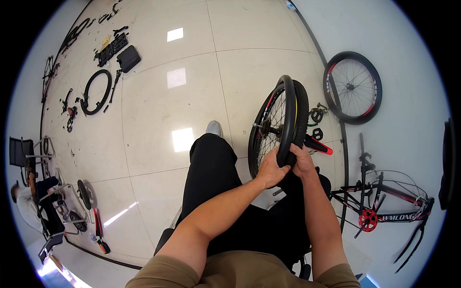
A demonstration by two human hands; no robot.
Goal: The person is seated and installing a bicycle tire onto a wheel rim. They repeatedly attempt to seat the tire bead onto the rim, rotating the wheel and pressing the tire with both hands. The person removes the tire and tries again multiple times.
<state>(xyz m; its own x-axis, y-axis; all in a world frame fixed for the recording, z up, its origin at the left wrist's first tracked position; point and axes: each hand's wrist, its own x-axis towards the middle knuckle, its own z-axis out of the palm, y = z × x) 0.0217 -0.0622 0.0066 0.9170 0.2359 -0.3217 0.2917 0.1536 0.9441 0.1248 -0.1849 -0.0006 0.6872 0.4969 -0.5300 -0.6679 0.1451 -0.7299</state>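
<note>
A bicycle wheel (pixel 269 132) is stood upright between the knees of a seated person, steadied there. Its black tyre (pixel 289 115) is gripped at six o'clock — left hand (pixel 272 169) and right hand (pixel 302 161) curled tight around it. At two o'clock, a second wheel (pixel 353 87) leans on the wall; at three, a bike frame (pixel 384 204).
</note>
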